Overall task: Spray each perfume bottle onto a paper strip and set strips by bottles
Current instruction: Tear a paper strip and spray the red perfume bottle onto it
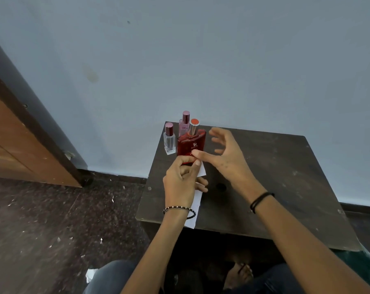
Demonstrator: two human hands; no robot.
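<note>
**Red bottle held over scuffed table**

The left hand (183, 179) pinches a flat white paper strip (195, 205) and the glossy red bottle (190, 148). The right hand (222, 153) hovers beside it, fingers spread. Beyond, clear glass bottle (169, 141) and pink bottle (184, 125) stand on the dark wooden table (275, 177).

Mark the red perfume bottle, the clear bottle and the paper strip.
red perfume bottle (189, 146): head view, front face.
clear bottle (169, 143): head view, glass body.
paper strip (195, 203): head view, lower part below the left hand.
</note>
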